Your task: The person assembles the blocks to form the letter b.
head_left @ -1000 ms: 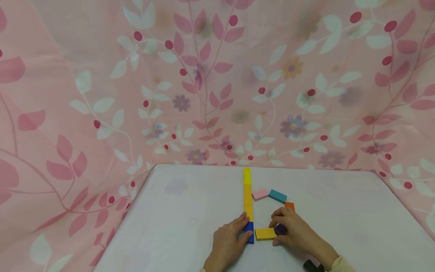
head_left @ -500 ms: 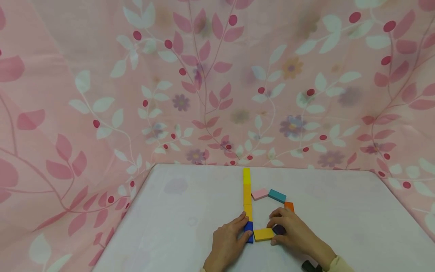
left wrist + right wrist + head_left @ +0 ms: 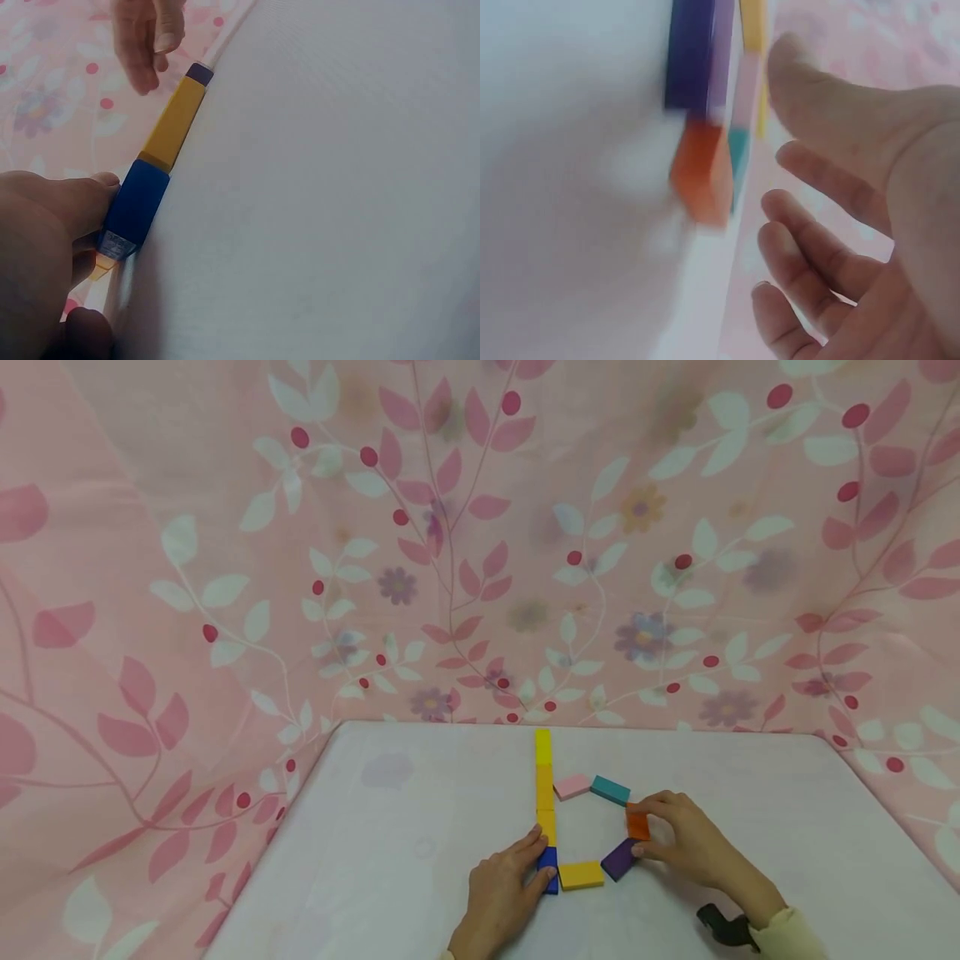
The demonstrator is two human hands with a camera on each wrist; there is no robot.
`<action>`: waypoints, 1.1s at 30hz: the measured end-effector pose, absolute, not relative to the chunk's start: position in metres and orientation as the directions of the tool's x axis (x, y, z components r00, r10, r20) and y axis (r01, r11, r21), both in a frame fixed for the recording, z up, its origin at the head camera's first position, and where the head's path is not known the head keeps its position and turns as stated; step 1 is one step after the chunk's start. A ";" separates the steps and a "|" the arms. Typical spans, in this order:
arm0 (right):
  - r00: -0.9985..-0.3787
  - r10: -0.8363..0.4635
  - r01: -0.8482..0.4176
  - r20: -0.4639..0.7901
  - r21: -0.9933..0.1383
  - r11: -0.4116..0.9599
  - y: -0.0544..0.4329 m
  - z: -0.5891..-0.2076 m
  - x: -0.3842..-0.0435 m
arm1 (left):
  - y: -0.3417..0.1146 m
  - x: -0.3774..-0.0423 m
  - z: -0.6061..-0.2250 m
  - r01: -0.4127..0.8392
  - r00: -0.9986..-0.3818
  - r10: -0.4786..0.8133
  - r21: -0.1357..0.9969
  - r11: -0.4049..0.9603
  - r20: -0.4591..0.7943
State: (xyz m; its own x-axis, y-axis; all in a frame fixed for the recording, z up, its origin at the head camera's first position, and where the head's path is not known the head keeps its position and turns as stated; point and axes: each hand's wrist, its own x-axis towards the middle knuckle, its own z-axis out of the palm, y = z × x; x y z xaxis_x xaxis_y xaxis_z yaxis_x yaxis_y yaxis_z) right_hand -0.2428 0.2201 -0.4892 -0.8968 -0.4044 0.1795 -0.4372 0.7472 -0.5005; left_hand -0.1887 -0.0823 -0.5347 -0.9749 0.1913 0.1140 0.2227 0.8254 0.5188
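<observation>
My left hand (image 3: 502,889) holds the dark blue block (image 3: 548,864), with the thumb on its near part and the fingers along its left side. Its fingertips reach the yellow block (image 3: 548,828) just beyond. My right hand (image 3: 693,842) hovers at the right side of the ring, fingers spread and holding nothing in the right wrist view. Its index fingertip overlaps the orange block (image 3: 638,825) and its thumb the purple block (image 3: 618,860) in the head view. A yellow block (image 3: 581,877) lies between the blue and purple ones.
Yellow blocks (image 3: 544,787) continue the straight column toward the far edge. A pink block (image 3: 573,787) and a teal block (image 3: 611,790) curve out to the right. The white tabletop (image 3: 405,835) meets a floral pink curtain (image 3: 480,543). A black object (image 3: 726,928) sits by the right wrist.
My right hand let go of the purple block and moved up and to the right, uncovering it and the orange block. The lower yellow block slid left against the blue one. The left hand stayed.
</observation>
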 end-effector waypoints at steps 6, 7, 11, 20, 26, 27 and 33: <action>-0.885 -0.421 -0.458 0.198 -0.527 0.715 0.236 -0.489 -0.247 | -0.083 -0.188 -0.533 0.223 -0.975 0.188 0.516 0.827 0.119; -0.888 -0.422 -0.449 0.183 -0.539 0.713 0.235 -0.490 -0.247 | -0.084 -0.188 -0.533 0.221 -0.975 0.186 0.517 0.827 0.121; -0.911 -0.399 -0.384 0.105 -0.571 0.726 0.227 -0.493 -0.248 | -0.083 -0.188 -0.532 0.217 -0.976 0.180 0.525 0.823 0.122; -0.905 -0.416 -0.395 0.088 -0.536 0.746 0.216 -0.503 -0.246 | -0.082 -0.188 -0.534 0.203 -0.979 0.180 0.529 0.824 0.096; -0.862 -0.476 -0.494 0.173 -0.492 0.717 0.215 -0.507 -0.247 | -0.082 -0.189 -0.534 0.219 -0.976 0.183 0.518 0.827 0.119; -0.863 -0.476 -0.494 0.172 -0.489 0.719 0.215 -0.507 -0.247 | -0.082 -0.189 -0.534 0.219 -0.976 0.183 0.517 0.827 0.122; -0.864 -0.480 -0.488 0.152 -0.485 0.726 0.214 -0.507 -0.248 | -0.081 -0.189 -0.534 0.215 -0.977 0.177 0.513 0.831 0.122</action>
